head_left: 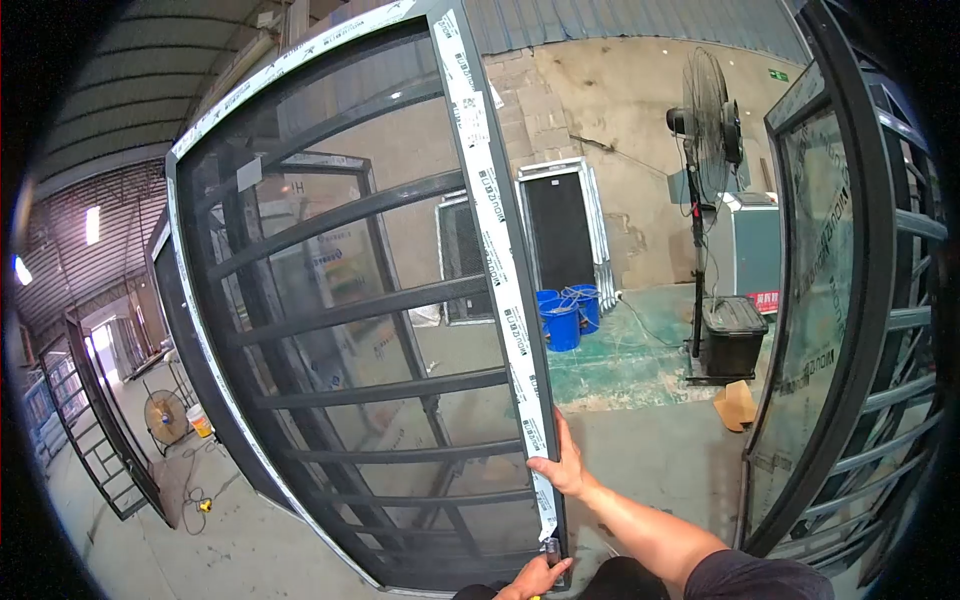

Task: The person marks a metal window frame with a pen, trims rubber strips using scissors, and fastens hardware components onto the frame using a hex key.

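The barred frame (pixel 380 302) stood upright by the near edge of the floor (pixel 660 455). The right hand (pixel 563 462) grasped its right side above the lower corner, thumb on the printed film (pixel 493 215), while the left hand (pixel 536 579), at that corner, clasped a tool (pixel 551 550) whose kind was unclear.

A dark barred frame (pixel 362 310) (its edges taped white) stands upright.
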The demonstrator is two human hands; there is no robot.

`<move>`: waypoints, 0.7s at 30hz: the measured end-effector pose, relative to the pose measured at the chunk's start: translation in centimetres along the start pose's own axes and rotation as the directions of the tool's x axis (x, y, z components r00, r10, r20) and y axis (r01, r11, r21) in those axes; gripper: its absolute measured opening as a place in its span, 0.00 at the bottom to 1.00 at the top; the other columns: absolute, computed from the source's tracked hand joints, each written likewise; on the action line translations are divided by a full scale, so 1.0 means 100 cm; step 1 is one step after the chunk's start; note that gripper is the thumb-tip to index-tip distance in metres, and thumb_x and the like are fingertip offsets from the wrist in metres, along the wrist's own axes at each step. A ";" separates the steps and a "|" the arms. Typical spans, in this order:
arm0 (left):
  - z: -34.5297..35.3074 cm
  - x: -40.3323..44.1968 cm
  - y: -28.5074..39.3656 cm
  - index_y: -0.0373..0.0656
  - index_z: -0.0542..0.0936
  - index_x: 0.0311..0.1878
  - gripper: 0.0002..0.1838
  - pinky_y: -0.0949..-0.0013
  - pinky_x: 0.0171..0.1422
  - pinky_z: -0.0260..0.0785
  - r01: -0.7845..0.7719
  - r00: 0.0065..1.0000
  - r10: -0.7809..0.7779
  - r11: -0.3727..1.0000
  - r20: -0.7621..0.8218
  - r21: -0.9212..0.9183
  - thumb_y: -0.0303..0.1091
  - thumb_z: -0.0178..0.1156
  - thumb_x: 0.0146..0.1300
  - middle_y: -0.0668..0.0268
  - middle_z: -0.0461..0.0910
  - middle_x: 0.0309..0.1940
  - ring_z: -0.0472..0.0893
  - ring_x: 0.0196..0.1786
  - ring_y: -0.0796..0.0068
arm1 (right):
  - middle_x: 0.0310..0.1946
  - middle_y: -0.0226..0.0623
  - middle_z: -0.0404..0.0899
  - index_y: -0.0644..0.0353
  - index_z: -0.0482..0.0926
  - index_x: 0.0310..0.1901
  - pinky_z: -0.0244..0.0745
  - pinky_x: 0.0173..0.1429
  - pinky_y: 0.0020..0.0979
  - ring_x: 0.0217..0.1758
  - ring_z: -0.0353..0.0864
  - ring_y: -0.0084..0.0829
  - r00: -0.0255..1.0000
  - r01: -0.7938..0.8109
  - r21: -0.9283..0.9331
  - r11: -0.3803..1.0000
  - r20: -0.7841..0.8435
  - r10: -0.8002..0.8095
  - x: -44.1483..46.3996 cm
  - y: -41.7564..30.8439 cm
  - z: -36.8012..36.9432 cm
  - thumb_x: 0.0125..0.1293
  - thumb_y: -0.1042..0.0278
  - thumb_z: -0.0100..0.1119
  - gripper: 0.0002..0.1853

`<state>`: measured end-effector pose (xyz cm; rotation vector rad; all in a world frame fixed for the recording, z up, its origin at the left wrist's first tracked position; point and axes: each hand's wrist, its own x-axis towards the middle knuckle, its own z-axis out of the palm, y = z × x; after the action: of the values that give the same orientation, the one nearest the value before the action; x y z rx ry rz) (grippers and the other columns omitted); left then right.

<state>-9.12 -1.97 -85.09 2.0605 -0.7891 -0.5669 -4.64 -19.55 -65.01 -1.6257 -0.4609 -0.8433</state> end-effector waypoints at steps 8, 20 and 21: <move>-0.090 -0.030 0.055 0.37 0.81 0.45 0.25 0.50 0.52 0.78 -0.105 0.993 0.020 0.579 0.114 0.809 0.55 0.58 0.70 0.48 0.86 0.42 0.86 0.48 0.48 | 0.77 0.56 0.52 0.70 0.40 0.79 0.50 0.81 0.42 0.82 0.52 0.45 0.998 0.005 -0.036 0.999 0.070 -0.003 0.000 0.002 -0.007 0.53 0.51 0.77 0.65; -0.056 -0.026 0.036 0.37 0.82 0.45 0.27 0.48 0.55 0.77 -0.032 0.999 0.043 0.680 0.003 0.732 0.57 0.57 0.70 0.48 0.86 0.42 0.85 0.48 0.43 | 0.76 0.51 0.57 0.67 0.46 0.78 0.54 0.80 0.41 0.80 0.56 0.42 0.998 0.037 -0.015 0.999 0.041 -0.036 0.003 -0.007 -0.006 0.53 0.54 0.79 0.61; -0.045 -0.020 0.025 0.38 0.83 0.46 0.28 0.49 0.56 0.76 0.022 0.999 0.015 0.729 -0.048 0.685 0.59 0.58 0.69 0.48 0.86 0.43 0.85 0.50 0.45 | 0.76 0.51 0.58 0.66 0.46 0.79 0.55 0.79 0.41 0.80 0.56 0.41 0.999 0.029 -0.020 0.999 0.045 -0.029 0.003 -0.008 -0.006 0.54 0.55 0.79 0.60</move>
<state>-8.45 0.79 -80.35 2.7408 -1.0791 -0.2199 -5.18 -19.98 -64.21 -1.6631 -0.5098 -0.8371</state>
